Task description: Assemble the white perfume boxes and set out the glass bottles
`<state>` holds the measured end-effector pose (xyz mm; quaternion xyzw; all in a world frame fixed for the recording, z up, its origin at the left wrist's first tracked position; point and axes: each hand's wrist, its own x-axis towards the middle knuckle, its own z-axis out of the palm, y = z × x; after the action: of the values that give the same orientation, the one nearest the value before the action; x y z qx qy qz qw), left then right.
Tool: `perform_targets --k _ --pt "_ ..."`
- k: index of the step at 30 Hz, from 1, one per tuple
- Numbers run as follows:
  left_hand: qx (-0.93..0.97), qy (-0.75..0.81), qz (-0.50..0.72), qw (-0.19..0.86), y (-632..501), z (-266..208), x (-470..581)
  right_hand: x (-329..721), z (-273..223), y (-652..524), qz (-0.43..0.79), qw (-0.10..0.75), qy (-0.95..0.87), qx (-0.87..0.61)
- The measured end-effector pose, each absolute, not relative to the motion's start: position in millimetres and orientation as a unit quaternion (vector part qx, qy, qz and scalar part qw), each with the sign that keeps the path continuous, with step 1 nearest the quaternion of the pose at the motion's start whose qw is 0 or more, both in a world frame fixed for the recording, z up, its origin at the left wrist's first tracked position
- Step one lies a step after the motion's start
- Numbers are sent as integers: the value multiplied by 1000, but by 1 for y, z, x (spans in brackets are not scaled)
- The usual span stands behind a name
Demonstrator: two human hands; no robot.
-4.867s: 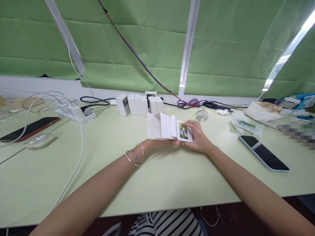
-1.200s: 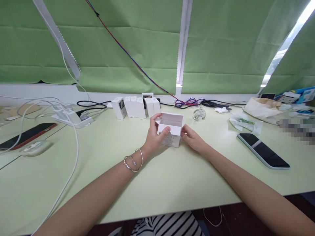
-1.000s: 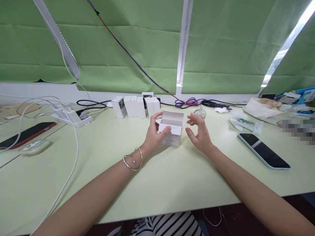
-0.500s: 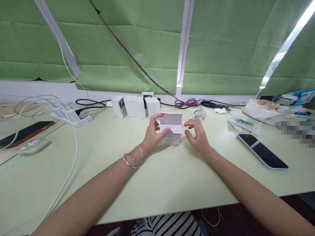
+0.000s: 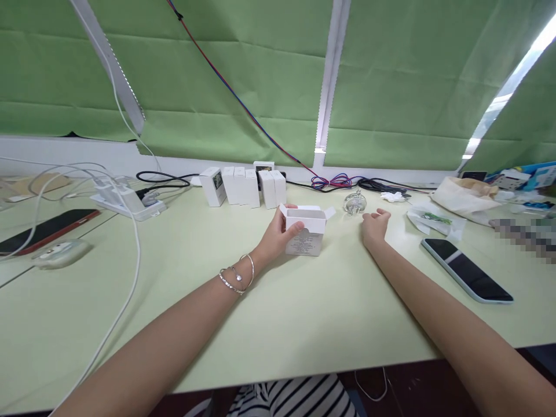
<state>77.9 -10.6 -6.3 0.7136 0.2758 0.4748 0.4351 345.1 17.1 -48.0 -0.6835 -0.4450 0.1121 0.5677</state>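
A small white cardboard box (image 5: 303,242) with grey print on its front stands on the table, its top flaps raised. My left hand (image 5: 278,231) grips it from the left, thumb on the front face; the fingers behind are partly hidden. To the right, my right hand (image 5: 375,226) is apart from the box, with loosely bent, parted fingers and nothing visible in them. Just beyond its fingertips sits a clear, round glass bottle (image 5: 355,202).
Several white boxes (image 5: 245,189) stand in a row at the back. Left are a power strip (image 5: 130,202), cables, a mouse (image 5: 61,253) and a dark phone (image 5: 50,230). Right lie another phone (image 5: 467,270), a plastic packet (image 5: 436,220) and a cloth bag (image 5: 464,196).
My right hand has left the box and moved right, towards the glass bottle. The box's lid flap now lies back and a side flap sticks out. My left hand still holds the box.
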Motion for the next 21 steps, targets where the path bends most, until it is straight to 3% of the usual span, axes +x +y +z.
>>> perform_targets --k 12,21 --pt "728 306 442 425 -12 -12 77 349 -45 50 94 565 -363 -735" --pt "645 430 568 275 10 -15 70 354 -48 57 82 542 -381 -744"
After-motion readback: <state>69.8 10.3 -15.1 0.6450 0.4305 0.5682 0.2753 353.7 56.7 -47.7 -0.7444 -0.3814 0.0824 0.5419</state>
